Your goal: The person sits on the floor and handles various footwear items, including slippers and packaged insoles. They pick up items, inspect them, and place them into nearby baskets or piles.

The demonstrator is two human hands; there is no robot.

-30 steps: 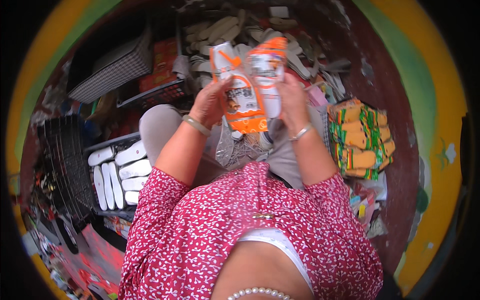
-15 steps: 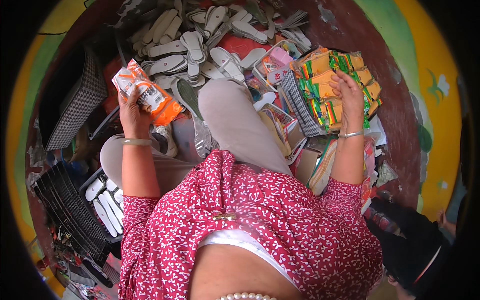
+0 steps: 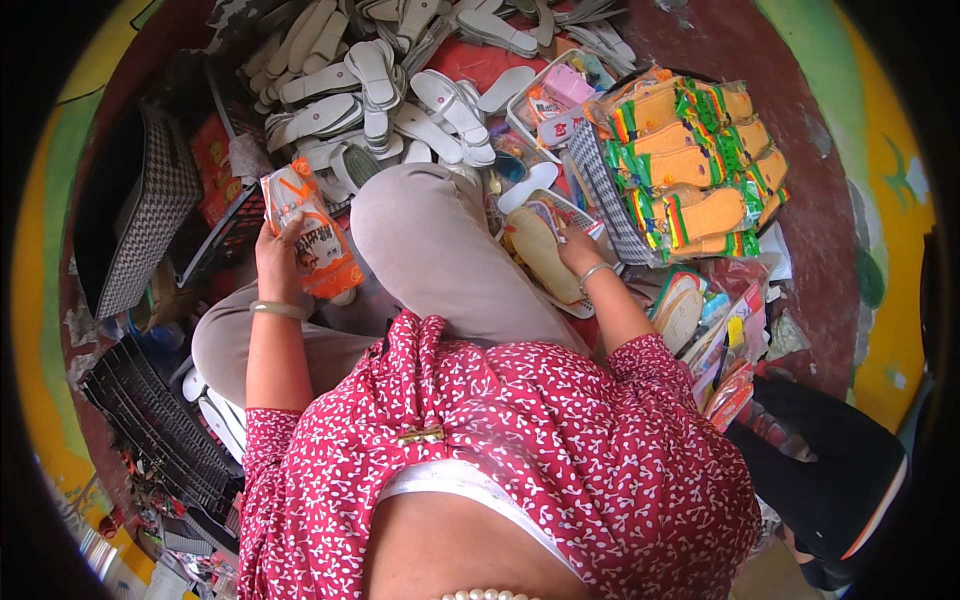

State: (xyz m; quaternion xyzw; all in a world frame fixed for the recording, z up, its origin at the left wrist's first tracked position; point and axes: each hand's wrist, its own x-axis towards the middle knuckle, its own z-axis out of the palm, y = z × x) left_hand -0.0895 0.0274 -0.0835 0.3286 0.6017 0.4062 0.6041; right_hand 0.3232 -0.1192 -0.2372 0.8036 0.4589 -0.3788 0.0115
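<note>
My left hand (image 3: 278,262) is closed round an orange-and-white printed plastic packet (image 3: 322,250), held up beside my left knee. To the right of my other knee, my right hand (image 3: 582,255) has its fingers at the edge of a cream insole (image 3: 540,254), gripping it. That insole leans in a small white basket (image 3: 606,238) among other flat pieces; my fingertips are partly hidden. Just beyond that hand, a houndstooth-patterned box (image 3: 600,195) is heaped with green-edged plastic packets of orange insoles (image 3: 705,215).
White insoles (image 3: 450,110) lie piled beyond my knees. A second white basket (image 3: 520,120) holds pink and orange packs. Another houndstooth box (image 3: 150,205) and a black slatted crate (image 3: 160,430) stand left. A person's dark-clothed leg (image 3: 820,465) is at lower right.
My right hand has come down from above the packets of orange insoles to the cream insole. The left hand, still holding its packet, has shifted slightly right and down.
</note>
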